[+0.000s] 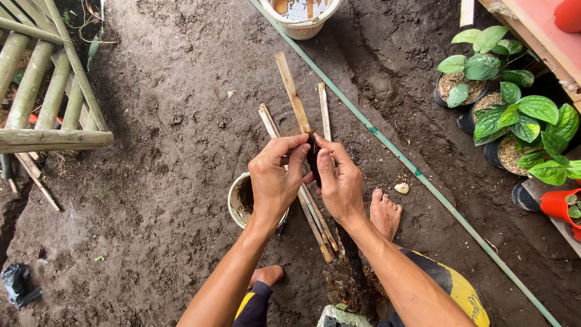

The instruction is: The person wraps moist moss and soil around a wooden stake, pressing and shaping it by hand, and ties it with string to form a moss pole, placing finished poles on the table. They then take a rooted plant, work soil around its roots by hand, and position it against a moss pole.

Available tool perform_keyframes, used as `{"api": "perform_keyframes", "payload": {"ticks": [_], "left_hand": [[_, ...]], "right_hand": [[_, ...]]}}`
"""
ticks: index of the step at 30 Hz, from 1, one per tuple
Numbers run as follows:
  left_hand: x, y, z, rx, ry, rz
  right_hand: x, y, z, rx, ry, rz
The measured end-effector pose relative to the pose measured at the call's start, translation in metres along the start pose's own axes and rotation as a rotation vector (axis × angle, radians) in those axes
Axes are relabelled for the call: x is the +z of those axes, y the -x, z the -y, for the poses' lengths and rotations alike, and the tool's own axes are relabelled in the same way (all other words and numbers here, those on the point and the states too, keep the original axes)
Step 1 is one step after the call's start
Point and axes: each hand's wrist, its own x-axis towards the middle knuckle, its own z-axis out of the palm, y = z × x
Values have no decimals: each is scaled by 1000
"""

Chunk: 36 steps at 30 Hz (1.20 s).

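Two hands, left hand and right hand, fingers pinched on a small dark lump, possibly soil

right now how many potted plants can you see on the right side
4 for sure: one pot nearest the red bench, a second below it, a third lower right, and an orange pot at the frame edge. The leaves may hide more.

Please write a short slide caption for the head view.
Both hands, left and right, pinch a small dark object above bamboo strips on bare soil.
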Motion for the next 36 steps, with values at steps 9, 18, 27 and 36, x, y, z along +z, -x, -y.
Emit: {"api": "perform_keyframes", "payload": {"ticks": [9,18,27,36], "left_hand": [[3,22,27,18,157,-35],[8,22,50,-206,576,35],[1,12,16,-468,498,17],[-31,-5,27,-511,395,64]], "right_hand": [[16,0,-30,81,-300,-53],[17,-11,-34,110,-463,-25],[23,-8,-17,-91,-211,-111],[46,-3,-6,-43,-149,-33]]}}
